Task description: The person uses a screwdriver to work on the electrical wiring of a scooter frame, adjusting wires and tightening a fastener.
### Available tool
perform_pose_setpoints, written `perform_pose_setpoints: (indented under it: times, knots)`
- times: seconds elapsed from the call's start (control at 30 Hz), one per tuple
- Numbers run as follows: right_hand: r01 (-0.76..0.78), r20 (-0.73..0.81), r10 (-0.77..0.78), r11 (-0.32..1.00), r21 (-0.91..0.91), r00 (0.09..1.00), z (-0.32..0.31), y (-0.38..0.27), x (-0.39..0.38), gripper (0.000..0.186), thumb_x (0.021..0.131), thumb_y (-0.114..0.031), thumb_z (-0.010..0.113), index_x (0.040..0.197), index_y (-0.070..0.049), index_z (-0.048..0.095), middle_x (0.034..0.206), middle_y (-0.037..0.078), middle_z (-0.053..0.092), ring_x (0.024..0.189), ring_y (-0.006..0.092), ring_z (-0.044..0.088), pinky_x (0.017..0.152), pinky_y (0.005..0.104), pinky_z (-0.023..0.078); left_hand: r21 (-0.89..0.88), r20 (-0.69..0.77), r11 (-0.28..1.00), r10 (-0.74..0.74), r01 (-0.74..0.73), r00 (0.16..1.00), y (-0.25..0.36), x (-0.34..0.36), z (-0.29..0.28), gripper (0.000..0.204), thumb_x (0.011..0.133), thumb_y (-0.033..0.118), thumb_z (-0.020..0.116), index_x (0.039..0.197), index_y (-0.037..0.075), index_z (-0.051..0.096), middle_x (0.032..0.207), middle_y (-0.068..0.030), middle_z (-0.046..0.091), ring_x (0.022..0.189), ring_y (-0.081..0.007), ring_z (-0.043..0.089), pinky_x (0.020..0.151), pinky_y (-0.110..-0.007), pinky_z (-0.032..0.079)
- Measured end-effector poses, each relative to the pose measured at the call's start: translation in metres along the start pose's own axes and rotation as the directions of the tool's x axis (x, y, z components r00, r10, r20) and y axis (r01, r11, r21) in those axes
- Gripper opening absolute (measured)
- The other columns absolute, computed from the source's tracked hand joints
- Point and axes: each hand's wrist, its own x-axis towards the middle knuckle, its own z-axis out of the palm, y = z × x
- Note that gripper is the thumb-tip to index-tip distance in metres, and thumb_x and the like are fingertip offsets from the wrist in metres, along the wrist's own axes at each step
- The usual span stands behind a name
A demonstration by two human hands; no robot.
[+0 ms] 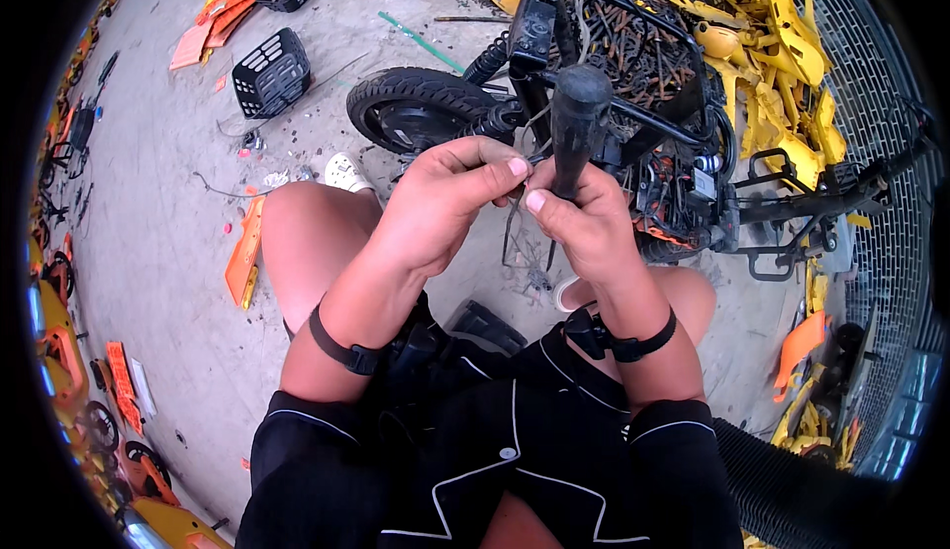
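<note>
Wrist straps (348, 353) circle both forearms of a person in a black, white-piped shirt (475, 420), seated or crouched with knees spread on either side of the work. Between the knees, the left hand (435, 202) pinches a thin dark wire (509, 228) between thumb and forefinger, while the right hand (592, 214) has its fingers closed around a black-handled tool (578, 118), handle upward. Whether the right fingertips share the wire cannot be told; the tool's lower end is largely hidden by the hand.

Grey concrete floor (223, 321) gives room on the left hand's outer side; just past the right hand, a stripped two-wheeler's black frame (539, 29) crowds close. Its tyred wheel (421, 108) lies left of the frame, partly covered by dark parts, and its tangled wiring and components are hard to make out.

Beyond, a black plastic basket (272, 74) sits on the floor, with orange panels (233, 14) farther off, cut by the upper edge. Yellow panels (782, 74) pile up at right against a bending grille-patterned wall (876, 74), which darkens into the fisheye rim.
</note>
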Motion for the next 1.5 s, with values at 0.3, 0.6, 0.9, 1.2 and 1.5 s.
perform_pose_setpoints:
  times: [0.3,0.6,0.9,1.2,1.5]
  knots:
    - [0.05,-0.014,-0.052,0.992,-0.115,0.999,-0.003,0.004,0.011,0.009,0.093,-0.01,0.071,0.093,-0.002,0.065,0.087,0.001,0.06,0.082,0.01,0.054,0.075,0.0278,0.043,-0.088,-0.014,0.996,-0.002,0.001,1.0,0.001,0.005,-0.004,0.014,0.096,0.008,0.072,0.105,-0.003,0.072,0.095,-0.0062,0.071,0.087,-0.0126,0.059,0.079,-0.027,0.048]
    - [0.026,0.03,-0.027,0.999,0.018,0.999,-0.016,0.003,0.02,0.014,0.094,-0.014,0.07,0.094,-0.002,0.063,0.085,0.004,0.06,0.069,0.0083,0.051,0.064,0.0252,0.04,-0.036,-0.007,0.999,0.026,-0.026,1.0,0.001,0.011,0.0,0.018,0.099,0.013,0.071,0.108,-0.003,0.071,0.099,-0.0051,0.07,0.089,-0.012,0.059,0.082,-0.028,0.049]
    - [0.027,0.06,-0.032,0.996,0.088,0.998,-0.03,0.003,0.02,0.013,0.099,-0.015,0.068,0.102,-0.002,0.066,0.084,-0.002,0.06,0.077,0.0058,0.051,0.069,0.0247,0.042,0.261,0.033,0.957,0.123,-0.127,0.992,-0.002,0.011,0.002,0.025,0.102,0.014,0.067,0.122,-0.001,0.067,0.114,-0.0063,0.069,0.106,-0.0152,0.063,0.097,-0.032,0.051]
    - [0.048,-0.013,-0.046,0.99,0.131,0.999,-0.038,0.0,0.019,0.012,0.101,-0.015,0.067,0.104,-0.003,0.066,0.084,-0.001,0.061,0.076,0.0055,0.052,0.068,0.024,0.042,0.366,0.07,0.911,0.174,-0.188,0.982,-0.016,0.016,0.009,0.034,0.1,0.012,0.07,0.131,-0.002,0.063,0.117,-0.0065,0.07,0.109,-0.0136,0.064,0.097,-0.029,0.051]
    - [0.254,-0.333,-0.232,0.967,0.023,0.914,-0.083,-0.043,0.005,0.015,0.102,-0.018,0.067,0.108,-0.004,0.065,0.082,-0.005,0.059,0.06,0.0007,0.044,0.051,0.0199,0.032,0.713,0.145,0.57,0.449,-0.408,0.882,-0.005,0.065,0.066,0.016,0.096,0.012,0.074,0.109,0.001,0.074,0.092,-0.0061,0.069,0.084,-0.0151,0.063,0.075,-0.031,0.051]
